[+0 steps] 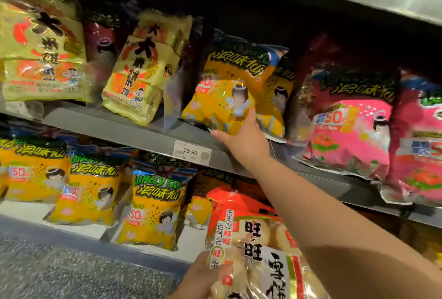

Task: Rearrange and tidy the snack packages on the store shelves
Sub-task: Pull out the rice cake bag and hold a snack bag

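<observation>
Reaching up on an outstretched arm, the right hand (pixel 244 139) grips the yellow snack bag (pixel 229 88) by its lower edge on the middle shelf (pixel 119 129), while the left hand (pixel 203 274) clutches a red rice-cracker pack (pixel 253 239) below.

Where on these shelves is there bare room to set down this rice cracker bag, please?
Bare grey board shows on the upper shelf left of the tilted gold bag. The lower shelf has a white strip before the yellow Lonely God bags. The pink bags crowd the right end, overhanging the edge.
</observation>
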Tool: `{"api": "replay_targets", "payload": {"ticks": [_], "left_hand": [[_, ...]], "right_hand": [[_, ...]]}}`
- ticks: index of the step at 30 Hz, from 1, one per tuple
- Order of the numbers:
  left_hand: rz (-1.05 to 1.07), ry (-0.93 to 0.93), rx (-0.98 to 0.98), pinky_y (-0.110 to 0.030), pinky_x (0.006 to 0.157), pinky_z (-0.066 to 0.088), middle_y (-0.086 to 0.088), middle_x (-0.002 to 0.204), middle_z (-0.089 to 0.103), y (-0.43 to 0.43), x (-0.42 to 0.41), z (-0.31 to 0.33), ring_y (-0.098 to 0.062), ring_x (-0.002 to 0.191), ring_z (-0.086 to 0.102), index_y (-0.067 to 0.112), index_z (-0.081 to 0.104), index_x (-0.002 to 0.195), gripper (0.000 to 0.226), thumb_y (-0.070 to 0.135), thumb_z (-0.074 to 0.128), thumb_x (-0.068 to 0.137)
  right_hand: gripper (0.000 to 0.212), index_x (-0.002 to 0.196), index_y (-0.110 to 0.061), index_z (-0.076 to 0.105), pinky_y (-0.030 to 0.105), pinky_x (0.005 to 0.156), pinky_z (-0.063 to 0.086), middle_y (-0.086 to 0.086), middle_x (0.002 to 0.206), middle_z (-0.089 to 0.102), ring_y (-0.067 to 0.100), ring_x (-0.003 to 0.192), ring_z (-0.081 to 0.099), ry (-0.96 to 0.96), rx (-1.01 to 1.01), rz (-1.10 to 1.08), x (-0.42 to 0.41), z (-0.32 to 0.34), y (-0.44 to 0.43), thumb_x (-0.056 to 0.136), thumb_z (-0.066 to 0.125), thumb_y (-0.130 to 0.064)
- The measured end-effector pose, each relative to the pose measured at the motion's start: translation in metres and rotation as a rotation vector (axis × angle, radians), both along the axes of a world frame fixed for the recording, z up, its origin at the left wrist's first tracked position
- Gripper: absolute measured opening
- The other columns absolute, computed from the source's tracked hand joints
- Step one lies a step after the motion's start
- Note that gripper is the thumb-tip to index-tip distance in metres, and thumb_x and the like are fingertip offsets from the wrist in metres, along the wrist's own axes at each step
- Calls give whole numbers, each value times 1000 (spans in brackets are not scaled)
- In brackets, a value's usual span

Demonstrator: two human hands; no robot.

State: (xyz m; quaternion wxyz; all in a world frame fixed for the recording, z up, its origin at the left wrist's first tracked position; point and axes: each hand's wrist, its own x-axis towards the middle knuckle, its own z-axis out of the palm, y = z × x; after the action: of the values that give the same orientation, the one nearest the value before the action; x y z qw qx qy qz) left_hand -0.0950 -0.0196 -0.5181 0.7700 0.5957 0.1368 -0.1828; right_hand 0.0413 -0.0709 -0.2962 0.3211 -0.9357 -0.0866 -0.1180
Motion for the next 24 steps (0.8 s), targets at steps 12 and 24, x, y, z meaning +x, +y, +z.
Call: {"api": "replay_targets", "payload": {"ticks": [12, 24], "left_hand": [[119, 44, 43, -13, 57, 46, 9, 95, 69, 19, 2, -4, -5, 84, 65, 27, 55, 99, 31, 22, 76, 76], [31, -46, 12, -7, 56, 37, 19, 84, 46, 31, -25, 27, 3, 70, 45, 24, 39, 95, 30, 22, 67, 85]], "right_hand": [[113, 146, -9, -18, 47, 88, 48, 18, 125, 58, 35, 109, 58, 92, 33, -109, 28, -3, 17, 81, 71, -34], [79, 148, -11, 7, 43, 91, 41, 18, 140, 40, 37, 122, 47, -10, 190, -147, -18, 13, 9, 91, 59, -27]]}}
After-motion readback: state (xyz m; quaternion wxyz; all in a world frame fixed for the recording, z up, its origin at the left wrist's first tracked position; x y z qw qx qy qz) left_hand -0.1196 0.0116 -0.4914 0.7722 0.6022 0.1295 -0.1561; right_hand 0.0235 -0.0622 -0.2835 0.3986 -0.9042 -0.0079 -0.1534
